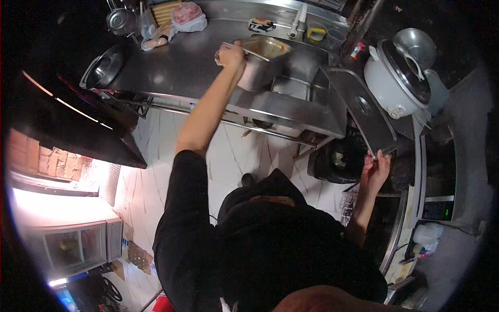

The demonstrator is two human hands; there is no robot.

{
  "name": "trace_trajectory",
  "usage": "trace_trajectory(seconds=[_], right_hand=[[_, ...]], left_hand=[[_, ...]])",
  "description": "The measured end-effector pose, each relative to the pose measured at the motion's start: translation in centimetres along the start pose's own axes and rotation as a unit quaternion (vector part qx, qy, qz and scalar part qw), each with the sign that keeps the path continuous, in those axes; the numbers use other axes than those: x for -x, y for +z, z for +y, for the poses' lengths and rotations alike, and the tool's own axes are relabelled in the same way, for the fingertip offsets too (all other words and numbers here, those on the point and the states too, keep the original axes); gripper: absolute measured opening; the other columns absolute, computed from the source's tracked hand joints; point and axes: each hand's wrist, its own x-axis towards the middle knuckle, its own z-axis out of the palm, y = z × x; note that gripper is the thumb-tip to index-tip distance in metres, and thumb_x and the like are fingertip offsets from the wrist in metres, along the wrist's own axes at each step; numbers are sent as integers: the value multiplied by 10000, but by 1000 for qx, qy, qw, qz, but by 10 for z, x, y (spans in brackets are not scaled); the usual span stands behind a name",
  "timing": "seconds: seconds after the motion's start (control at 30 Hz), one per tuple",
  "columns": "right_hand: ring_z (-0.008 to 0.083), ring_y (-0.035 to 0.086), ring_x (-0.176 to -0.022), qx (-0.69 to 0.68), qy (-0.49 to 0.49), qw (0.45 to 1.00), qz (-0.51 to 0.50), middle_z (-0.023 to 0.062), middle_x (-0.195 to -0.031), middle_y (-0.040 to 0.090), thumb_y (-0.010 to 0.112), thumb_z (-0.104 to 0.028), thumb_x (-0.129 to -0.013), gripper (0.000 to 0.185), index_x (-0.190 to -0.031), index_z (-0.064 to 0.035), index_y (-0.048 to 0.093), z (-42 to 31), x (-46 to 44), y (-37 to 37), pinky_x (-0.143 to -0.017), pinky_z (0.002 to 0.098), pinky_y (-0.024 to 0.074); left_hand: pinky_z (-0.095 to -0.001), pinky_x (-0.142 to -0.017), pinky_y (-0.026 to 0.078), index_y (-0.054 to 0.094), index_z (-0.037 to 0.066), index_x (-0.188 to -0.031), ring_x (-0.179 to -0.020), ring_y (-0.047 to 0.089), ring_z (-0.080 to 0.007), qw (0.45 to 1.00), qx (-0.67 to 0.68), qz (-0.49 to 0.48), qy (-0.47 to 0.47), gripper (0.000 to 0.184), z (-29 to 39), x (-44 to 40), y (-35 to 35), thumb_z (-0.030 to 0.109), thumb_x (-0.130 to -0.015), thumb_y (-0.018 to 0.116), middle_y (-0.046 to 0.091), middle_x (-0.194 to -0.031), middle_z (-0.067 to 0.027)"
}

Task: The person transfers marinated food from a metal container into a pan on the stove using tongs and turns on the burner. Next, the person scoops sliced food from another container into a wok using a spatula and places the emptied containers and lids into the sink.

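Observation:
My left hand (230, 55) is closed on the near-left rim of a rectangular metal food pan (266, 48), tilted above the sink's left side. Orange-brown residue marks the pan's inside. Below and right of it lies the steel sink (292, 88), with a white faucet (297, 22) behind. At the right, the fingers of my right hand (377, 167) pinch the near end of a long, dark rectangular lid (359, 104) with an oval recess in its middle. The lid slants from the sink's right edge towards me. Its underside is hidden.
A white rice cooker (395, 78) stands right of the lid, beside a metal bowl (415, 46). On the steel counter (171, 67) lie a bag of pinkish food (188, 15) and a metal basin (106, 67). Beneath the right side is a black bin bag (340, 158).

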Motion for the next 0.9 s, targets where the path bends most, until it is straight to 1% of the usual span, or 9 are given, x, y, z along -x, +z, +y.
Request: trace_trajectory(seconds=[0.03, 0.17, 0.2, 0.3, 0.37, 0.47, 0.63, 0.83, 0.9], right_hand=[[157, 615, -704, 5, -2, 1000, 4, 86, -864, 607, 575, -78, -855, 124, -949, -32, 508, 5, -7, 12, -633, 255, 511], [141, 601, -680, 37, 57, 998, 13, 74, -853, 602, 593, -77, -845, 128, -902, -37, 486, 20, -45, 36, -670, 266, 518], [128, 584, -663, 42, 53, 997, -24, 67, -852, 594, 595, -80, -844, 127, -887, -52, 479, 30, -60, 35, -685, 274, 515], [121, 574, -680, 76, 94, 993, 6, 55, -861, 584, 585, -87, -853, 115, -898, -62, 482, 48, -91, 56, -697, 276, 506], [126, 562, -626, 63, 103, 993, 3, 71, -812, 551, 609, -136, -845, 197, -937, -78, 445, 71, -123, 58, -573, 248, 496], [159, 601, -781, 29, 158, 987, 6, 68, -960, 581, 555, -73, -860, 148, -994, -66, 494, 101, -164, 80, -720, 320, 518], [215, 573, -848, 28, 196, 975, -103, 88, -1025, 546, 576, -87, -838, 328, -1141, -77, 451, 155, -229, 112, -678, 342, 520], [199, 587, -849, 23, 270, 946, -176, 91, -1070, 547, 569, -56, -837, 345, -1157, -84, 443, 217, -284, 160, -683, 321, 492], [202, 589, -831, 22, 290, 934, -210, 87, -1059, 550, 572, -61, -837, 358, -1165, -90, 432, 240, -302, 174, -667, 317, 485]], left_hand=[[-380, -723, 494, 581, -35, -863, -775, 644, -304, 971, -234, 32, 30, 340, 4, -1, 9, 275, -751, 667, 646, -848, -205], [-400, -719, 498, 551, -38, -972, -806, 643, -308, 989, -147, 4, -3, 387, -87, -65, 62, 260, -754, 668, 637, -882, -218], [-395, -720, 501, 555, -28, -990, -824, 640, -308, 974, -223, -8, 41, 364, -82, -58, 58, 235, -763, 664, 633, -903, -221], [-386, -723, 503, 550, -28, -1033, -831, 637, -301, 989, -75, 24, -123, 388, -88, -60, 77, 219, -758, 667, 630, -924, -217], [-383, -730, 503, 534, 0, -1112, -843, 636, -285, 981, -155, 24, -110, 427, -98, -67, 81, 209, -763, 660, 629, -958, -196], [-379, -729, 504, 528, 32, -1146, -857, 635, -285, 981, -123, 40, -145, 438, -151, -92, 96, 223, -772, 651, 633, -985, -173], [-371, -688, 516, 524, 57, -1154, -846, 643, -283, 965, -211, 38, -150, 478, -199, -106, 79, 299, -766, 663, 643, -984, -144], [-370, -674, 524, 513, 27, -1176, -801, 662, -241, 875, -263, 23, -407, 527, -239, -115, 64, 339, -777, 661, 646, -1004, -118], [-377, -663, 518, 536, 49, -1170, -889, 645, -214, 743, -577, -204, -270, 534, -254, -120, 56, 382, -772, 661, 641, -1044, -73]])
